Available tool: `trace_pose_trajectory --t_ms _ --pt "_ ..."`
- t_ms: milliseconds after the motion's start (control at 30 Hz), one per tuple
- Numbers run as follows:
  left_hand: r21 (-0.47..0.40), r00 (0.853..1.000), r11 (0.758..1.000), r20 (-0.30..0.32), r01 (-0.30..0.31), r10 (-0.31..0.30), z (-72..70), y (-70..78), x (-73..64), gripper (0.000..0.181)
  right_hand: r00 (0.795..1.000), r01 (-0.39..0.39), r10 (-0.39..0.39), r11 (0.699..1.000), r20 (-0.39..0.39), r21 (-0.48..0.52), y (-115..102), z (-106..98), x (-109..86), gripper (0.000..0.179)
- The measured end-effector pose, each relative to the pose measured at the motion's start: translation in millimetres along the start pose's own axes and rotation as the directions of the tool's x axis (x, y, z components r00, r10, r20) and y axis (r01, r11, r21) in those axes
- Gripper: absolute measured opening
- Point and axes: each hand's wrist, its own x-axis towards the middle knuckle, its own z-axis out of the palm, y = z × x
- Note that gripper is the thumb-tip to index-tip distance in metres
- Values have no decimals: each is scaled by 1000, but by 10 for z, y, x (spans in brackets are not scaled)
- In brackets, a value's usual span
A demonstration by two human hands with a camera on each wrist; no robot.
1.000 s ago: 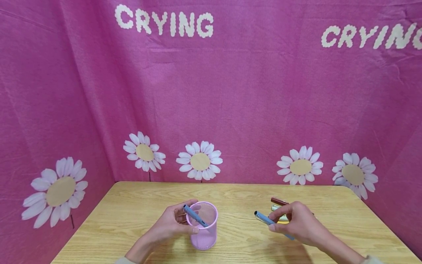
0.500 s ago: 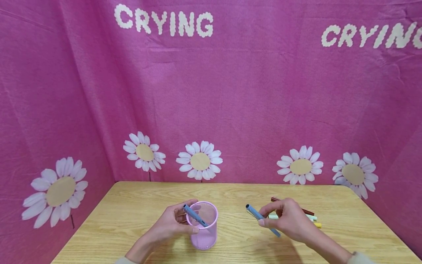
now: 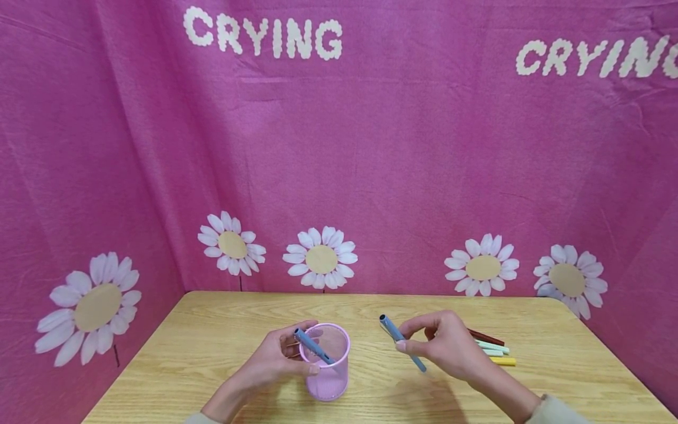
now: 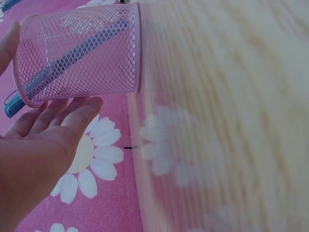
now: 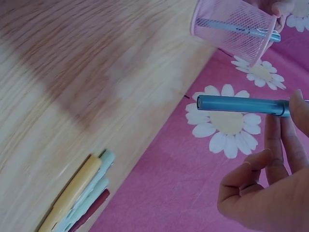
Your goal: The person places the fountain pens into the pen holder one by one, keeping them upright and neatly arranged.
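A pink mesh pen holder [image 3: 327, 386] stands upright on the wooden table, and my left hand [image 3: 267, 356] holds it near the rim, thumb on the near side and fingers on the far side. One blue pen [image 3: 313, 346] leans inside it, its capped end sticking out over the rim; the left wrist view shows this pen [image 4: 72, 58] through the mesh. To the right of the holder, my right hand [image 3: 450, 347] pinches a second blue pen [image 3: 391, 327] between thumb and fingers. That pen [image 5: 236, 104] is tilted and raised off the table.
Behind my right hand lie a dark red pen [image 3: 489, 338], pale green pens [image 3: 492, 348] and a yellow pen [image 3: 503, 361], bunched side by side on the table [image 3: 233, 330]. A pink cloth [image 3: 392, 176] with daisies hangs beyond the table's back edge.
My right hand has lifted the second blue pen away from the other pens and carried it left toward the holder, tilting it steeper. My left hand and the pen holder have stayed put.
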Motion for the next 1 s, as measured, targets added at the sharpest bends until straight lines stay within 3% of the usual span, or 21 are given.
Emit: trace_pose_trajectory --t_ms 633,1000 --pt "-32 999 999 16 -31 31 9 -40 7 82 1000 15 -13 996 -27 85 -313 242 263 12" --pt "-16 1000 1000 11 0 0 -3 -12 -4 80 998 39 -33 990 -48 137 -488 389 400 13"
